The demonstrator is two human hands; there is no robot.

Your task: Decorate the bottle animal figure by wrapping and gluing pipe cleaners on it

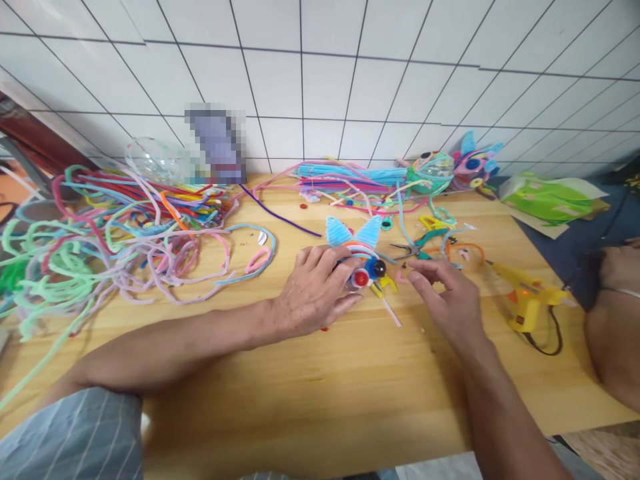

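Observation:
My left hand (314,288) rests over a small pipe-cleaner figure (361,252) with two light-blue ears, a red eye and a dark eye, gripping it against the wooden table (320,380). My right hand (444,293) is just to the figure's right, fingertips pinched near a small pink piece by the figure's yellow part. A loose pink stick (391,312) lies between the two hands.
A big tangle of coloured pipe cleaners (100,233) covers the left of the table. Bundled pipe cleaners (345,180) and finished figures (453,168) sit at the back wall. Pliers (417,245) and a yellow glue gun (530,300) lie right. Another person's arm (615,320) is at the right edge.

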